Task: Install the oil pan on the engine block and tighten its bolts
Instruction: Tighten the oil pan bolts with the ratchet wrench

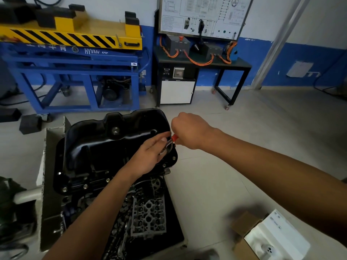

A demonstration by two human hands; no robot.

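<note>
Grey floor point(234, 147); oil pan point(105, 147) sits on the engine block point(147, 212); right hand point(189, 130) grips the red wrench point(173, 137), likely to tighten the pan down; left hand point(148, 156) pinches its head steady.

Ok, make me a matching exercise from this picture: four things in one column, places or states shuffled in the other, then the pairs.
1 oil pan
2 right hand
3 left hand
4 cardboard box

A on the floor, lower right
B grips the red-handled wrench by its handle
C black, beneath the left hand
D holds the wrench's metal end

Pairs: 1-C, 2-B, 3-D, 4-A
</note>
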